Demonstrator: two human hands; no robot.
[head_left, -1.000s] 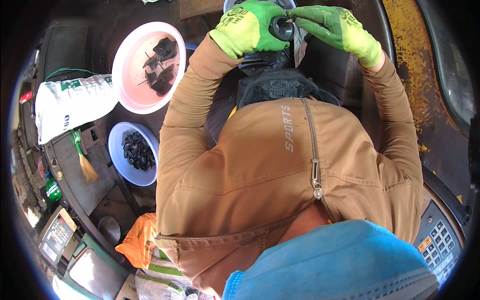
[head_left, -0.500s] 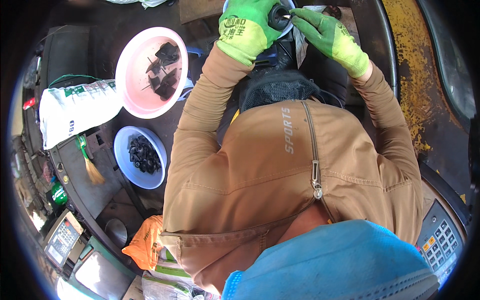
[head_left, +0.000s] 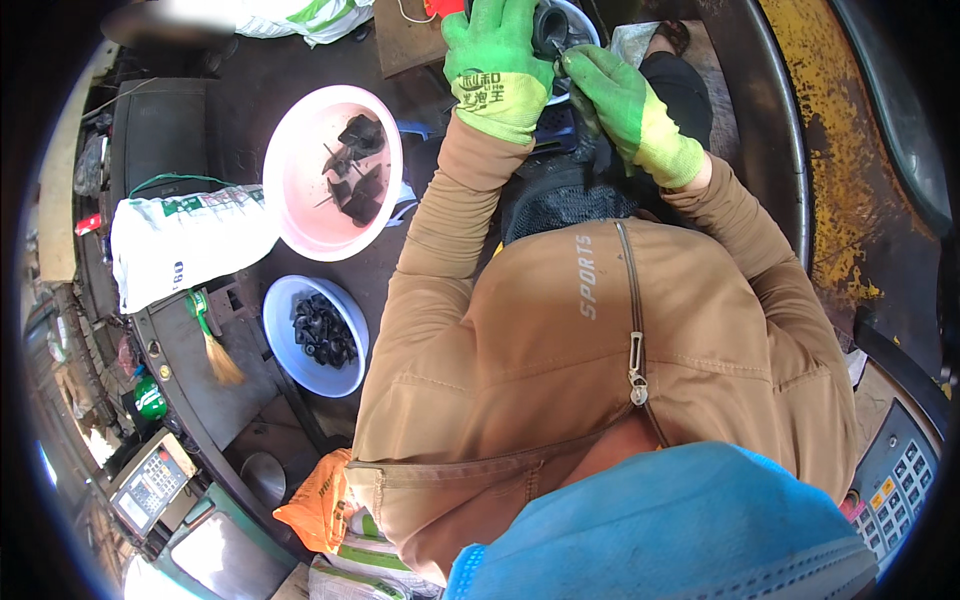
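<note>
Right hand [head_left: 620, 105] has dropped bodyward, grip pinching a thin tool at the black ring [head_left: 545, 30] | left hand [head_left: 497, 60] clasps that ring by the far basin [head_left: 597, 32] | ring seemingly unfinished; black parts [head_left: 325, 330] heaped in pale-blue basin [head_left: 325, 379], done or waiting, can't tell

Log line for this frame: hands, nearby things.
left hand: holds black part | right hand: by its edge, grip unclear | to left: pink basin with dark pieces; blue basin with black pieces
</note>
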